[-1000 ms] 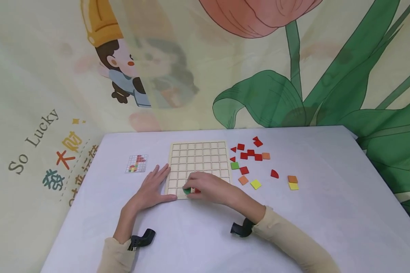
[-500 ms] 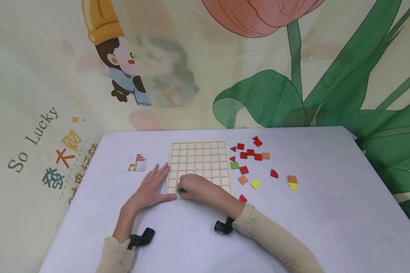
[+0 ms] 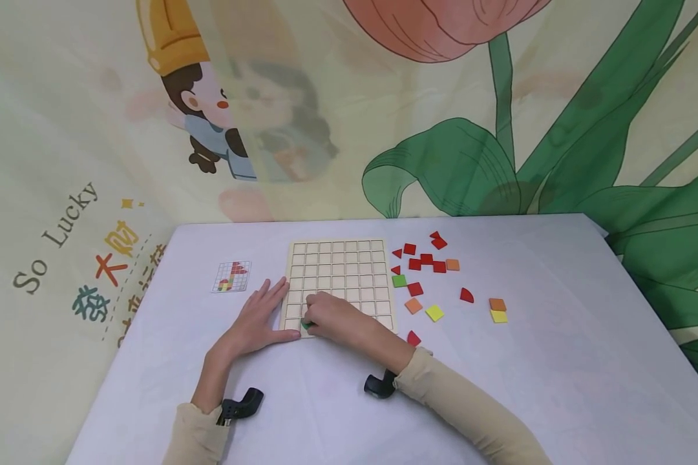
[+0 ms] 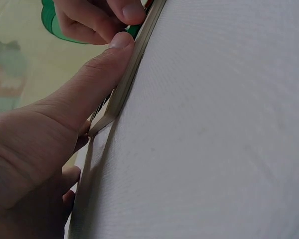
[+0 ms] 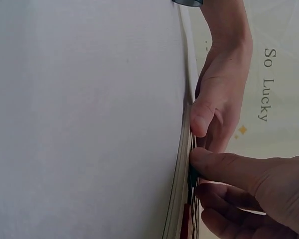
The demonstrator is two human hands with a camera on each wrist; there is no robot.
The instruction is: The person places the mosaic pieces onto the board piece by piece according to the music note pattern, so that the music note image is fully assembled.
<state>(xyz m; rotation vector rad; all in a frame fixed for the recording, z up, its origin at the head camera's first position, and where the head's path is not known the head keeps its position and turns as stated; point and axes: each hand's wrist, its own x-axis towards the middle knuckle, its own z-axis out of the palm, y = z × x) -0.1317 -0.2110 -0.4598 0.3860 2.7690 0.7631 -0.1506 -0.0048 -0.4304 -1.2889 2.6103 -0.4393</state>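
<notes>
In the head view a pale wooden grid board point(image 3: 337, 265) lies on the white table. My left hand point(image 3: 254, 328) rests along its left side, fingers spread and straight, the thumb on the near left corner. My right hand point(image 3: 338, 318) pinches a small green tile point(image 3: 306, 323) at the near row of the board, close to my left thumb. Most of that tile is covered by fingers, so its full shape is hidden. In the right wrist view a red tile point(image 5: 186, 221) shows on the board beside the pinching fingers.
A card with a coloured grid pattern point(image 3: 231, 277) lies left of the board. Right of it are scattered red squares point(image 3: 415, 289), red triangles, a green square point(image 3: 399, 281), orange squares point(image 3: 413, 305), yellow squares point(image 3: 434, 313) and red quarter-circles point(image 3: 467, 295).
My right hand has slid left along the board's near row with the green tile, then stayed nearly still. A red quarter-circle formerly under the forearm now shows. The left hand has not moved.
</notes>
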